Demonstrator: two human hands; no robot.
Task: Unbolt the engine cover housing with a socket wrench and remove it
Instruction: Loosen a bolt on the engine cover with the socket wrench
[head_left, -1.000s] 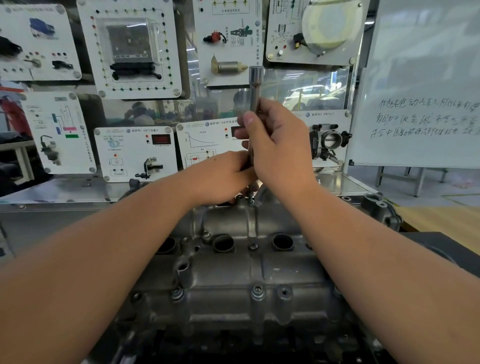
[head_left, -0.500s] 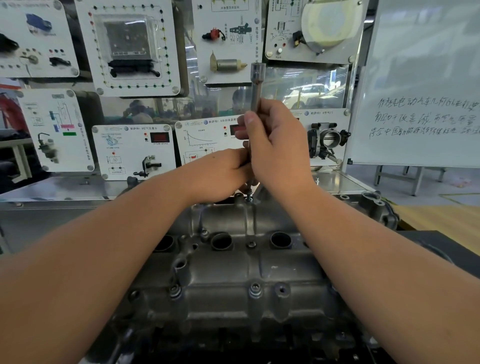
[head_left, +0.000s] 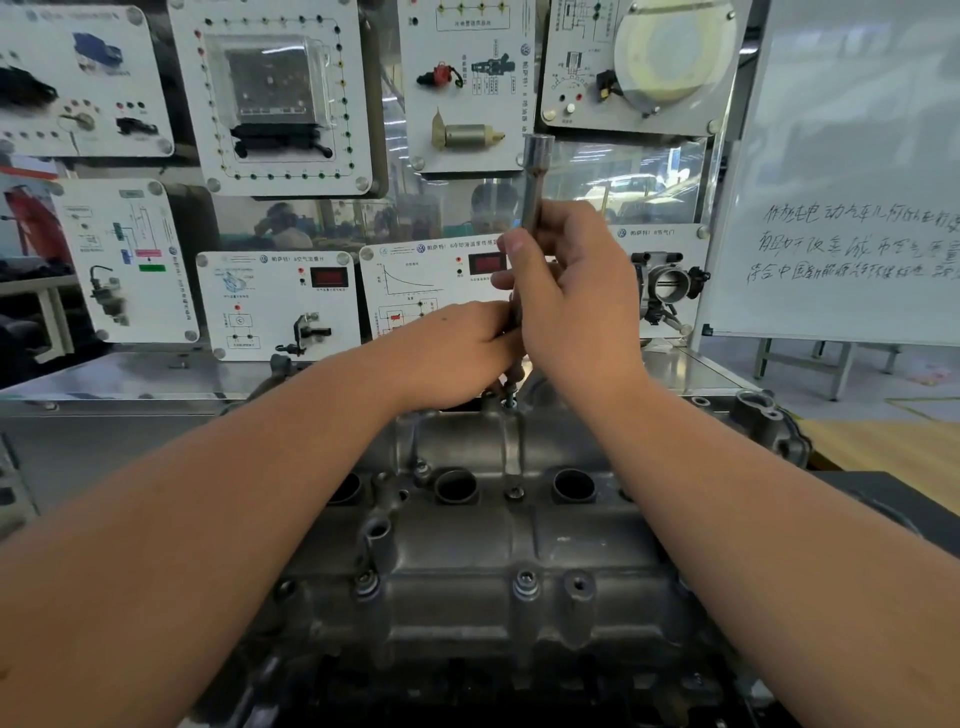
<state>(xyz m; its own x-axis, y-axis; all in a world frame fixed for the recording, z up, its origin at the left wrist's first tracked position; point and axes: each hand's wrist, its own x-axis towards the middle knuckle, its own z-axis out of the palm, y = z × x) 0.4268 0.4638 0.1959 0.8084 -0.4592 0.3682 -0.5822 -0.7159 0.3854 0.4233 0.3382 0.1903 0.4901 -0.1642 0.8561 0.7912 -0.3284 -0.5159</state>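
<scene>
2 hands grip an upright socket wrench (head_left: 535, 176) over the engine cover housing (head_left: 467, 545): right hand (head_left: 576, 301) high, left hand (head_left: 457, 353) low.

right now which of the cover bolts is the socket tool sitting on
The bolt at the far edge of the engine cover. The socket tool stands on it, gripped by both hands; the near-edge bolts stand bare.

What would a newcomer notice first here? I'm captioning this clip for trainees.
Both hands meet at centre: the right hand grips an upright socket wrench, the left hand holds its lower end over a bolt on the far edge of the grey engine cover housing. Behind stand white component display panels and, at right, a handwritten whiteboard.
</scene>
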